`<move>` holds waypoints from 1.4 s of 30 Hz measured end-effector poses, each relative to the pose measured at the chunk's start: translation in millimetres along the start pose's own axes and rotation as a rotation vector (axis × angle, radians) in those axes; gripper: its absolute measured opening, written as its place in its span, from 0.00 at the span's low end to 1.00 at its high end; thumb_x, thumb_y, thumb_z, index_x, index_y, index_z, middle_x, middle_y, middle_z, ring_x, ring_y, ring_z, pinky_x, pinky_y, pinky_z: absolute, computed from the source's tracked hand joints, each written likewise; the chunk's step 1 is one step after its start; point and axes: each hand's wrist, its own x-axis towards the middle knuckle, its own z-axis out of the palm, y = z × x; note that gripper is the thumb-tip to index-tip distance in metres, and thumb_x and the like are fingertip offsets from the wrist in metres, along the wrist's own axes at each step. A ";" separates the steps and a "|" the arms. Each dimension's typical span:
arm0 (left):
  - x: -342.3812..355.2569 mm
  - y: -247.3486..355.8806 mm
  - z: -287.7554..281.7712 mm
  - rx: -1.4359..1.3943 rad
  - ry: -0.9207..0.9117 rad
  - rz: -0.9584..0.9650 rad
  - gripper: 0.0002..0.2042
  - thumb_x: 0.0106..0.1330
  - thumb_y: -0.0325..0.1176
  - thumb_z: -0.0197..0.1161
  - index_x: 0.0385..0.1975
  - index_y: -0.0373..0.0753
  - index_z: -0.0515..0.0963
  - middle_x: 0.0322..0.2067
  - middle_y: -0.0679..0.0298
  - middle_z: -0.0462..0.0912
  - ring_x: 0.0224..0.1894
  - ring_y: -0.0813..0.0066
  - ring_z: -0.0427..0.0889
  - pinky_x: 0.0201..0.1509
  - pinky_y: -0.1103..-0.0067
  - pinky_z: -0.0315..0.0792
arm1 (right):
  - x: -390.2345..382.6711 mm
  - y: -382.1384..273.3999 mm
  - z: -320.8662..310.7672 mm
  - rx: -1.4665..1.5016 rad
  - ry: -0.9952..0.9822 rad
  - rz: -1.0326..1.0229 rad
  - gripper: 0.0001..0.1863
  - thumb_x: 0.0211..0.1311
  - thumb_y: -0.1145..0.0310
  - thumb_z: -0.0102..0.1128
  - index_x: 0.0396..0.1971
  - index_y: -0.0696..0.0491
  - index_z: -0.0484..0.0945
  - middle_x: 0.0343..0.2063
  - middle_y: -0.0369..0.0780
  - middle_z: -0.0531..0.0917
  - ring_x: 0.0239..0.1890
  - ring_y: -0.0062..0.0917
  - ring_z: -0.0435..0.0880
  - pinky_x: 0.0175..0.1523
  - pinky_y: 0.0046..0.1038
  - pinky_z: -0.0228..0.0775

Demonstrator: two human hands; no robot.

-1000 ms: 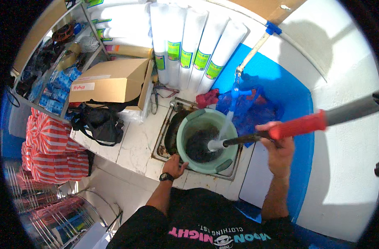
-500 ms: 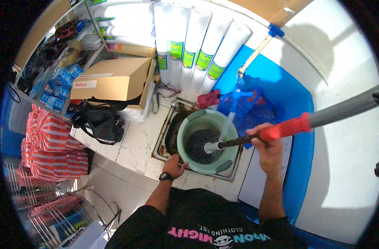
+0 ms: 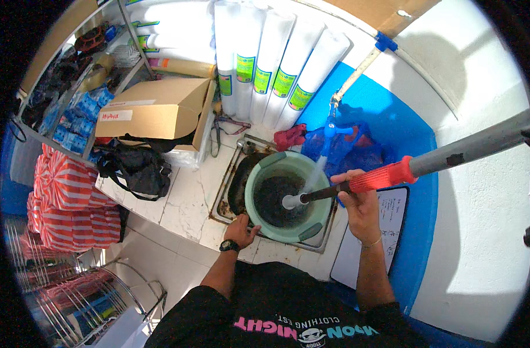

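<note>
A round pale green tub (image 3: pixel 283 234) sits on the sink (image 3: pixel 217 211), with dark, murky contents. My left hand (image 3: pixel 240 231), a black watch at its wrist, closes on the tub's near-left rim. In my right hand (image 3: pixel 361 210) is a mop (image 3: pixel 386 176) with a red grip, gripped where the dark shaft begins. The mop's pale socket reaches down into the tub; its head is dark and hard to make out in the water. From the blue tap (image 3: pixel 331 130) a stream of water runs into the tub.
Wrapped white rolls (image 3: pixel 268 64) stand at the back. Left of the sink are an open cardboard box (image 3: pixel 152 107) and a black bag (image 3: pixel 136 168). A blue plastic bag (image 3: pixel 357 148) lies behind the tub. A whiteboard (image 3: pixel 355 252) lies at the right, beside a white wall (image 3: pixel 488 232).
My right hand and the mop have shifted left and slightly up, the socket moving left within the tub. More of the whiteboard shows. My left hand stays on the rim.
</note>
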 end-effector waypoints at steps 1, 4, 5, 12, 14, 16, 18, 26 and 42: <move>-0.5 -0.2 -0.1 -0.010 0.000 0.003 0.25 0.69 0.54 0.59 0.45 0.34 0.69 0.41 0.47 0.76 0.40 0.45 0.80 0.42 0.59 0.76 | -1.6 1.8 -0.7 -0.007 -0.020 0.010 0.20 0.58 0.83 0.66 0.50 0.55 0.75 0.46 0.40 0.83 0.50 0.29 0.82 0.60 0.34 0.73; -0.9 -1.8 -0.2 0.029 0.012 0.005 0.25 0.69 0.54 0.59 0.46 0.34 0.69 0.41 0.47 0.76 0.41 0.45 0.80 0.44 0.58 0.76 | -8.0 -13.7 -26.0 -0.021 0.045 -0.152 0.26 0.55 0.80 0.72 0.54 0.56 0.74 0.46 0.42 0.83 0.50 0.30 0.84 0.55 0.32 0.77; -0.5 -2.3 0.4 0.045 -0.002 -0.004 0.26 0.69 0.54 0.59 0.46 0.34 0.69 0.42 0.47 0.76 0.41 0.45 0.80 0.44 0.58 0.76 | -7.3 -22.9 -38.7 -0.112 0.105 -0.236 0.29 0.54 0.78 0.75 0.56 0.56 0.72 0.45 0.42 0.83 0.50 0.30 0.84 0.54 0.32 0.78; 0.4 -1.0 0.1 -0.009 -0.037 -0.027 0.26 0.69 0.55 0.58 0.47 0.33 0.69 0.43 0.46 0.76 0.43 0.45 0.80 0.45 0.58 0.76 | -0.9 -38.8 -46.0 0.015 0.252 -0.319 0.26 0.54 0.75 0.75 0.51 0.57 0.73 0.43 0.43 0.83 0.50 0.29 0.83 0.54 0.30 0.76; 0.7 -0.2 -0.6 -0.004 -0.053 -0.063 0.26 0.69 0.55 0.58 0.48 0.33 0.69 0.42 0.46 0.76 0.44 0.45 0.80 0.46 0.58 0.76 | 5.8 -16.4 -21.7 -0.035 0.081 -0.210 0.21 0.58 0.78 0.71 0.49 0.57 0.73 0.43 0.42 0.83 0.50 0.29 0.83 0.56 0.30 0.75; 0.9 -0.1 -0.7 -0.030 -0.009 0.000 0.26 0.69 0.55 0.58 0.48 0.33 0.69 0.42 0.46 0.76 0.44 0.45 0.80 0.46 0.58 0.76 | 5.2 0.1 -3.0 0.046 -0.029 -0.056 0.16 0.60 0.81 0.67 0.47 0.56 0.75 0.43 0.41 0.83 0.51 0.28 0.82 0.57 0.31 0.74; 1.1 -1.5 -0.9 -0.034 0.014 0.010 0.27 0.69 0.54 0.58 0.49 0.33 0.70 0.42 0.46 0.76 0.45 0.45 0.80 0.46 0.58 0.76 | 1.1 5.2 2.4 0.282 -0.086 0.011 0.14 0.60 0.83 0.65 0.45 0.56 0.76 0.43 0.40 0.83 0.51 0.27 0.82 0.58 0.31 0.73; 0.0 -0.7 -0.7 0.027 -0.035 -0.026 0.25 0.69 0.54 0.58 0.45 0.33 0.69 0.42 0.46 0.76 0.43 0.45 0.80 0.44 0.58 0.76 | -4.2 -44.9 -60.4 0.064 0.297 -0.349 0.24 0.48 0.75 0.79 0.46 0.59 0.77 0.40 0.40 0.84 0.44 0.31 0.86 0.51 0.33 0.81; 0.5 -1.7 0.9 -0.002 -0.027 -0.031 0.24 0.68 0.52 0.61 0.45 0.33 0.71 0.41 0.47 0.78 0.44 0.45 0.78 0.47 0.58 0.74 | -4.1 -45.5 -52.3 0.045 0.312 -0.265 0.20 0.51 0.76 0.77 0.44 0.60 0.79 0.36 0.42 0.86 0.40 0.26 0.85 0.49 0.29 0.79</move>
